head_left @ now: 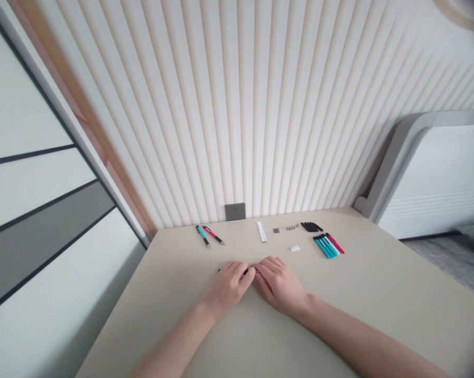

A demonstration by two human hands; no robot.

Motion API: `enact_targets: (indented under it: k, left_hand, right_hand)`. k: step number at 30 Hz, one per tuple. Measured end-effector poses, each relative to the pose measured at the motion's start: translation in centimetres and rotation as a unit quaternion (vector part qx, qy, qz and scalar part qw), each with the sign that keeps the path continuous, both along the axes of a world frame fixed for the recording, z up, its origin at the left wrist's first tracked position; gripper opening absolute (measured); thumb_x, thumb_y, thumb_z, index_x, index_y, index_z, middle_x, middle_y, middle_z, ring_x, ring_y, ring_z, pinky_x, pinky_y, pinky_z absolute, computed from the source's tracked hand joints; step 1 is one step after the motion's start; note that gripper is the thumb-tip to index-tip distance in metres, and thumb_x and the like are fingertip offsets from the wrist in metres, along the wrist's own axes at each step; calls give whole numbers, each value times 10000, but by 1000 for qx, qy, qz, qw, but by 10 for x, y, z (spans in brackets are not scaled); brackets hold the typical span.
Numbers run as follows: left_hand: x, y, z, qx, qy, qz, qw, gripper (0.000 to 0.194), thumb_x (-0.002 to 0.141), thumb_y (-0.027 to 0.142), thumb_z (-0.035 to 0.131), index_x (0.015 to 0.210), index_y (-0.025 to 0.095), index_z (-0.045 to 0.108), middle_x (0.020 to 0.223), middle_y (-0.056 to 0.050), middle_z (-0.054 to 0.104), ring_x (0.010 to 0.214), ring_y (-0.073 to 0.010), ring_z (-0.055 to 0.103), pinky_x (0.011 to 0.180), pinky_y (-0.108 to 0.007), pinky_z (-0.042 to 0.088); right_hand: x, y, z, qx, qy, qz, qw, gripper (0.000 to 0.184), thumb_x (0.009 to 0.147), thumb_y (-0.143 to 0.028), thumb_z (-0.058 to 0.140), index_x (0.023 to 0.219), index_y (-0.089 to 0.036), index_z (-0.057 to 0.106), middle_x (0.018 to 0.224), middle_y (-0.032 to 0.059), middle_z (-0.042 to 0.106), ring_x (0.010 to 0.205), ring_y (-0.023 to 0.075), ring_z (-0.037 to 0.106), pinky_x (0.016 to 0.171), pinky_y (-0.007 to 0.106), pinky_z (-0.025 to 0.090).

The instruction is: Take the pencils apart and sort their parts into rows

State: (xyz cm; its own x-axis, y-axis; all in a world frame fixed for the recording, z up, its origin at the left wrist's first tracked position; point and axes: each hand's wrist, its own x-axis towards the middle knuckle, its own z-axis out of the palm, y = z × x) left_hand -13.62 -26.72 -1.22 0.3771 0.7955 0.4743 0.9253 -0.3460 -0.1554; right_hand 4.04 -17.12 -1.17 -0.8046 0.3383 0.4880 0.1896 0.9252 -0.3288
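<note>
Peeking dark from the left hand [229, 283], slim piece [245, 271], mostly hidden

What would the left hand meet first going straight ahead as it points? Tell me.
The right hand, most likely: its fingers lie just ahead of the left hand, though one view leaves unclear whether they touch.

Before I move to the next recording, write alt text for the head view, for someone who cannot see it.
The left hand and right hand meet around a mostly hidden dark item on a pale table. Beyond them lie two pens at left, white rods near the middle, and black pieces and blue, white and red barrels at right.
</note>
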Motion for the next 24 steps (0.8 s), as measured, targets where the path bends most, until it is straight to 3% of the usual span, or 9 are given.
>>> enact_targets:
  k: [4,8,13,18,24]
  left_hand:
    - [1,-1,-1,-4,-15,41,999,168,999,169,434,1074,192,582,875,-48,607,772,-181,620,683,-310,504]
    - [-1,-2,-2,-18,-36,77,996,140,992,209,473,904,192,580,820,-34,590,743,-180,602,630,-297,476]
    - [-5,-6,-3,-20,-23,44,999,131,969,147,494,885,192,583,776,-28,586,743,-190,592,625,-312,460]
    - [-4,-8,-3,3,5,17,1000,135,978,130,472,1031,173,588,788,-30,611,739,-181,619,627,-310,456]
    - [1,-9,2,-18,19,20,999,211,996,149,429,831,191,552,691,3,553,590,-136,596,498,-277,402]
  right_hand:
    - [4,2,-5,-58,4,-10,998,229,996,-173,413,909,-197,623,855,51,665,842,186,579,796,324,450]
    - [-1,7,-9,-88,10,-1,996,204,995,-188,437,965,-206,638,881,47,675,853,188,583,801,327,460]
    - [0,7,-8,-121,16,34,992,209,1009,-242,436,1068,-220,635,936,47,688,887,181,597,825,316,468]
    - [0,7,-12,-85,-6,28,996,370,1044,-305,334,808,-206,601,737,31,629,716,168,551,705,297,427]
    - [2,10,-16,-38,-15,37,998,380,1042,-343,354,745,-204,545,701,23,605,669,166,506,678,298,386]
